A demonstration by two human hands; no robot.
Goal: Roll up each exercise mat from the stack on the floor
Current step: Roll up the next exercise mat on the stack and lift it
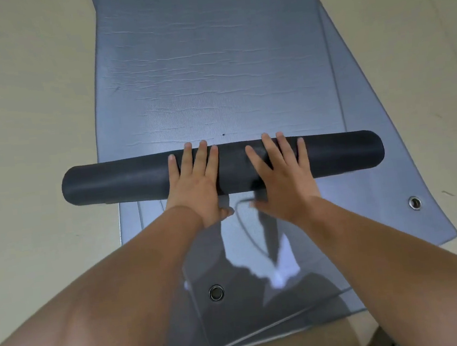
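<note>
I log one dark roll (126, 180) of mat, lying crosswise on the stack of grey mats (211, 76) on the floor (17, 110) — layers overlap, so I cannot count them. Two metal rings: near eyelet (216, 292), right eyelet (414, 203). Two hands — left hand (197, 184) and right hand (281, 178) side by side at the roll's middle, fingers (202, 158) straight, spread, pressing flat on top, tips reaching its far edge.

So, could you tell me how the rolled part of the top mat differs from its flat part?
The roll is near-black; the flat part lighter grey-blue, creased. The roll lies crosswise under the left hand and right hand; the flat part stretches ahead. Both seem one mat.
</note>
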